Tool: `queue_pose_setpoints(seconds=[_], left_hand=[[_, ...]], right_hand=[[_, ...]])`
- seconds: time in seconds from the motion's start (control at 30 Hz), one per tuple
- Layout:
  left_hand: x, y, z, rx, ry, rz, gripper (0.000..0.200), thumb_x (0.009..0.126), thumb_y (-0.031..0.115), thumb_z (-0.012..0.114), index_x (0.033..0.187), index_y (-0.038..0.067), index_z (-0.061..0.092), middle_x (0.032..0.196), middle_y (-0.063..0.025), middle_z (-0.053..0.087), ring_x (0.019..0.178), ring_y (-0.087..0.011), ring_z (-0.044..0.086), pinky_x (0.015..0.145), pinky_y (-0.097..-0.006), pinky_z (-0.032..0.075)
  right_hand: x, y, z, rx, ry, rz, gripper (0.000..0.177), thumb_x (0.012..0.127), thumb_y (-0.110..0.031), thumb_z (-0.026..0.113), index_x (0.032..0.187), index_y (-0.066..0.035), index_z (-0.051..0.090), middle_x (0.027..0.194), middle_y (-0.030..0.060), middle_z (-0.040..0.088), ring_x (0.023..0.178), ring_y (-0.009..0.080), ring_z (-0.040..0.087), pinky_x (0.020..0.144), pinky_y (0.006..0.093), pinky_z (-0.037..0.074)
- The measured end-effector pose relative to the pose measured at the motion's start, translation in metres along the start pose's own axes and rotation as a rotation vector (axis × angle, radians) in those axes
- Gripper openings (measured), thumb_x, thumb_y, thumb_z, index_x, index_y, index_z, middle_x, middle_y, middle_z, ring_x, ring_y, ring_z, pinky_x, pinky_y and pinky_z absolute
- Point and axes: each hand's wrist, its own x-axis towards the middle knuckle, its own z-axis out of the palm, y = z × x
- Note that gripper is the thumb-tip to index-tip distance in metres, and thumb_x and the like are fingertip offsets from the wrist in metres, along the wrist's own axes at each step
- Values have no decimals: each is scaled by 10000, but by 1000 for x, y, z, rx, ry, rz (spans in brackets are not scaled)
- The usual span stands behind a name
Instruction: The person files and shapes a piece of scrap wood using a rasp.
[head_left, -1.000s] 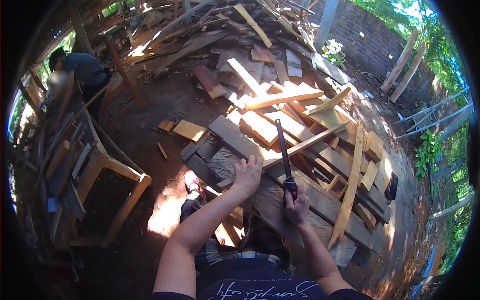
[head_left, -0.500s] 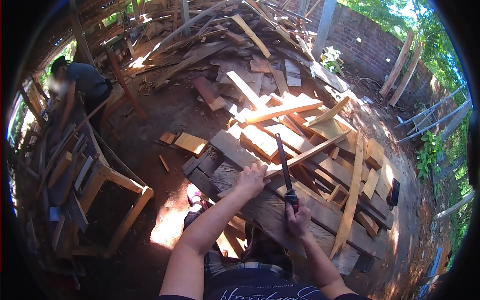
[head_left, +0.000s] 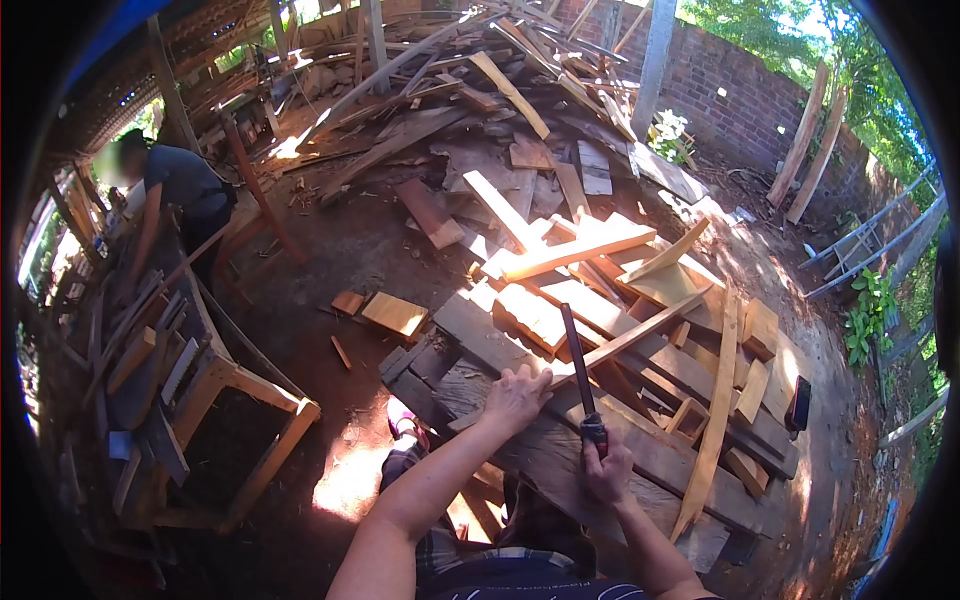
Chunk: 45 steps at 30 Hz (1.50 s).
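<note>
Thin wooden strip [head_left: 645, 332] across the table [head_left: 480, 332], under curled fingers of the left hand [head_left: 516, 399], clamping unclear | dark tool [head_left: 576, 357] over the table, clamped in the right hand's [head_left: 607, 470] fingers | left palm down, both arms reaching forward

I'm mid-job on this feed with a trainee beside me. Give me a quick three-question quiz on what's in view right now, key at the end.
1. Open question: What is the left hand touching?

2. Multiple choice: Where along the long dark tool is the right hand gripping?
A) At the end farthest from the wearer
B) Halfway along
C) At the end nearest the wearer

3. True or false: The other person is at the right side of the picture.

Key:
1. A long, thin wooden strip.
2. C.
3. False; the other person is at the left side, bending forward.
</note>
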Motion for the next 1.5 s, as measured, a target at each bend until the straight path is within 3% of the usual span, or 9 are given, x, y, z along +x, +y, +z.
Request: queue_pose_setpoints(seconds=[1.5], left_hand=[[1, 5, 1, -66, -16, -64, 256, 906, 357, 545, 1072, 168, 497, 974, -153, 538, 882, -396, 584, 699, -473, 525]], right_hand=[[-2, 8, 2, 55, -16, 60, 197, 845, -151, 636, 982, -76, 516, 687, 146, 639, 628, 336, 647, 552, 416, 479]])
